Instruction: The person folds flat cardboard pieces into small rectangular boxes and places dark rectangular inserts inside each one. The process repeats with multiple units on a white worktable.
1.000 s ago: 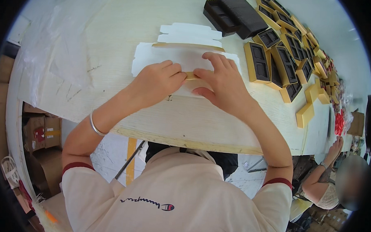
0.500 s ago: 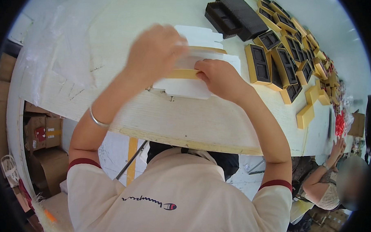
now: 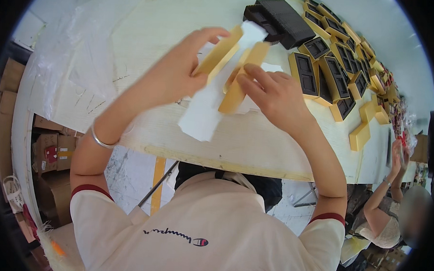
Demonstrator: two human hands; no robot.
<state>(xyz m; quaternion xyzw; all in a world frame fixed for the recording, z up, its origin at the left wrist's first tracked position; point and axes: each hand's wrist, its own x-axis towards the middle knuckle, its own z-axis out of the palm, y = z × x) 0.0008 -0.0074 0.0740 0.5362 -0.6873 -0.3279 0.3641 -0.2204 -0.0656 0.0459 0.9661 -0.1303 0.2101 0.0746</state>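
Both my hands hold one white cardboard piece with gold folded edges (image 3: 213, 95) lifted above the pale wooden table (image 3: 235, 145). My left hand (image 3: 178, 67) grips its upper gold flap from the left. My right hand (image 3: 271, 92) pinches a second gold strip at the piece's right side. The white part hangs down toward me, tilted. More white cardboard lies flat on the table under my hands, mostly hidden.
Several gold boxes with black inserts (image 3: 334, 72) line the table's right side. Black lids (image 3: 278, 16) lie at the back. A loose gold strip (image 3: 359, 135) rests near the right edge. Clear plastic sheet (image 3: 81, 59) covers the left. Another person (image 3: 391, 208) sits at lower right.
The cardboard piece was pressed flat on the table under both hands; now it is lifted and tilted upright, and my left hand has risen with its gold flap.
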